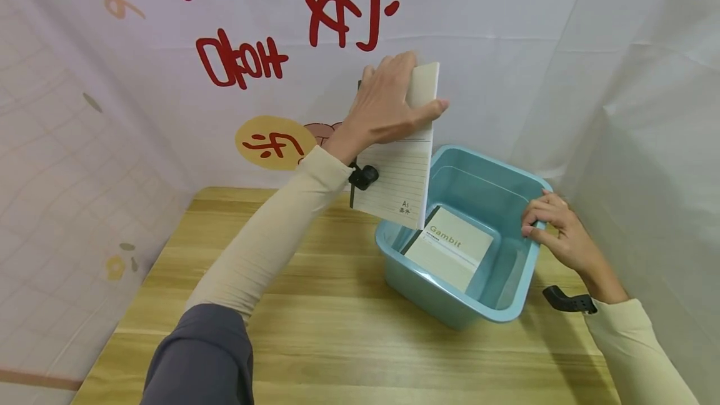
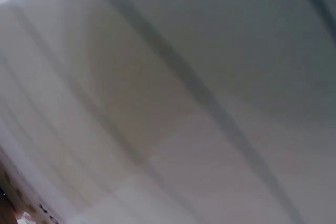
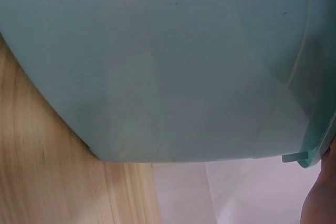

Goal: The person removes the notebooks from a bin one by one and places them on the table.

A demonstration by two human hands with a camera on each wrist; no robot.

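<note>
Lined notebook (image 1: 396,170) is up in the left hand (image 1: 385,102), standing near upright with a slight tilt, by the left side of the blue tub (image 1: 422,292). Near to far, head view: dark grey sleeve (image 1: 199,355) at the bottom, pushed up over a cream sleeve (image 1: 264,236). Black wrist mount (image 1: 362,177) in front of the notebook's lower half. Left hand grips the notebook's upper part, thumb across the right edge, fingers up at the top. Print at its lower right corner reads A5. That corner overlaps the tub in view; can't tell if they touch. Left wrist view: lined surface up close, blurred.

Tub sits on the wood table (image 1: 315,305), towards the right. Right hand (image 1: 557,227) holds its right rim, fingers curled over the edge. Right wrist view: tub's outer wall, tabletop beside it. Second notebook (image 1: 450,249), marked Gambit, lies inside the tub, dark spine to the left.

Behind it all: white cloth (image 1: 495,5) with red characters (image 1: 343,11) and a yellow oval (image 1: 275,124).
</note>
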